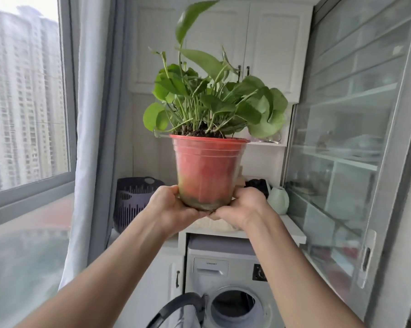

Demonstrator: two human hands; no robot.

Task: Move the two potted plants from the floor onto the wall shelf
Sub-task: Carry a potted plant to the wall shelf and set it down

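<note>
A potted plant with broad green leaves grows in a red plastic pot (208,170) that I hold up at chest height in front of me. My left hand (170,208) grips the pot's base from the left, and my right hand (240,209) grips it from the right, fingers curled under the bottom. The pot stands upright in the air, its rim about level with a white wall shelf (266,143) behind it on the right. Only one potted plant is in view.
A white counter (292,227) lies below, above a washing machine (233,287). On the counter stand a purple slotted basket (133,197), a pale green vessel (280,200) and a dark object. White cupboards hang overhead; a glass sliding door (356,138) stands on the right, a window on the left.
</note>
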